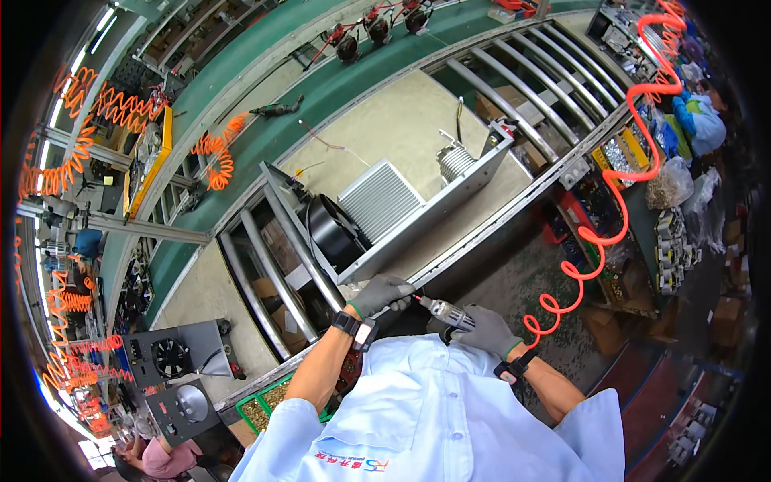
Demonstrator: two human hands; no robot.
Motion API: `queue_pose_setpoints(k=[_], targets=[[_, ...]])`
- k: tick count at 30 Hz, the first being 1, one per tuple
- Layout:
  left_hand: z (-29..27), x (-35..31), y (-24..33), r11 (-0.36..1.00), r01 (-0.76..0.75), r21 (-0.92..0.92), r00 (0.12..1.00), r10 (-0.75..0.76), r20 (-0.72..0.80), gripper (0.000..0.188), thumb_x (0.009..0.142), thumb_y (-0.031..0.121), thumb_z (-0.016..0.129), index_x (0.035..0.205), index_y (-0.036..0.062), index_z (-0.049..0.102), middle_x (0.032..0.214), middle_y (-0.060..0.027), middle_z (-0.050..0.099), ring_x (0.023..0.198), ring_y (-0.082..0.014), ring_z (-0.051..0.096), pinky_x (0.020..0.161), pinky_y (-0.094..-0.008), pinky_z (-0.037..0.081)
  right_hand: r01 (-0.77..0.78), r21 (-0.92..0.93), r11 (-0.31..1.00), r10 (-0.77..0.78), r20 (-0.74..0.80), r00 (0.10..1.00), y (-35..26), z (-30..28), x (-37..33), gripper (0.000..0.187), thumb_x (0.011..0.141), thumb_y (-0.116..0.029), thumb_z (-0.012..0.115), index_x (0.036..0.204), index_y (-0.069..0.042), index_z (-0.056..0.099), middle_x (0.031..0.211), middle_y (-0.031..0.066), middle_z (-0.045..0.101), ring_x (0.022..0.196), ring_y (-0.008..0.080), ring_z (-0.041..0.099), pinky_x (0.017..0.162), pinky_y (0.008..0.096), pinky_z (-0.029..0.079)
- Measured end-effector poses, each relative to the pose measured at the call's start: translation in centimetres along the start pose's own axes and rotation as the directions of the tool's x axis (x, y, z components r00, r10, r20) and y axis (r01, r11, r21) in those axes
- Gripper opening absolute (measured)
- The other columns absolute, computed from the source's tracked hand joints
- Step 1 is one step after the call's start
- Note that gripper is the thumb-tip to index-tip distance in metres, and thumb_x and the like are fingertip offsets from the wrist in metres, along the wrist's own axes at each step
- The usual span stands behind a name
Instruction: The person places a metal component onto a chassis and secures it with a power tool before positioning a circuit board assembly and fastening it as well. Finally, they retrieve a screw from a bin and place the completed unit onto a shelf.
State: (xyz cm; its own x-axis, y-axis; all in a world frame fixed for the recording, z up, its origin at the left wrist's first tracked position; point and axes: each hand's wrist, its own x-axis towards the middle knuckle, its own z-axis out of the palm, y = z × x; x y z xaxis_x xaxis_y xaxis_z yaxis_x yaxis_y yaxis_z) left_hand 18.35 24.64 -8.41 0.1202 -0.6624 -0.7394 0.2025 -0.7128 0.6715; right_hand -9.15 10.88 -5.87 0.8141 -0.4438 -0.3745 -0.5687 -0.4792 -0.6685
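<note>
My right hand (488, 330), in a grey glove, is wrapped round an air screwdriver (450, 314). Its tip points left, toward my left hand (381, 296). The left, also gloved, has its fingers pressed together right by the tip, below the near edge of a metal housing. Whatever those fingers hold is too small to make out. The open-topped grey metal housing (430, 210) lies just ahead of both hands. Inside it are a black round fan shroud (332, 230), a finned grey block (381, 201) and a ribbed silver cylinder (457, 163). Loose wires stick up from it.
A pale board (405, 108) carries the housing on a roller conveyor (522, 92). An orange coiled air hose (606, 237) hangs at the right. A green bin of small brass-coloured parts (259, 411) stands at lower left. Another panel with a fan (170, 356) and a co-worker (167, 458) are farther left.
</note>
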Motion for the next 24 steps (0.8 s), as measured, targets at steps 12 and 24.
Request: queue_pose_setpoints(k=[12,24], targets=[[-0.6,7.0,-5.6,0.827,0.010,-0.561,0.980,-0.120,-0.160,0.027,0.097,0.036,0.061,0.090,0.0099,0.062,0.071,0.0036,0.053,0.051,-0.0060,0.042,0.044,-0.0208,0.030,-0.190,0.091,0.977,0.182,0.096,0.979,-0.9,4.1,4.4,0.053,0.074,-0.045,0.076,0.099,-0.001,0.062,0.096,0.0220,0.066,0.091,0.0388,0.065,0.080,0.0452,0.051],[-1.0,8.7,-6.4,0.804,0.053,-0.593,0.999,-0.046,0.028,0.030,0.099,0.038,0.059,0.105,0.0085,0.060,0.069,0.0058,0.045,0.053,-0.0049,0.038,0.046,-0.0190,0.029,-0.340,0.349,0.873,0.238,0.304,0.922,0.4,4.8,4.8,0.054,0.075,-0.041,0.077,0.109,-0.001,0.065,0.094,0.0194,0.069,0.087,0.0316,0.067,0.079,0.0401,0.051]])
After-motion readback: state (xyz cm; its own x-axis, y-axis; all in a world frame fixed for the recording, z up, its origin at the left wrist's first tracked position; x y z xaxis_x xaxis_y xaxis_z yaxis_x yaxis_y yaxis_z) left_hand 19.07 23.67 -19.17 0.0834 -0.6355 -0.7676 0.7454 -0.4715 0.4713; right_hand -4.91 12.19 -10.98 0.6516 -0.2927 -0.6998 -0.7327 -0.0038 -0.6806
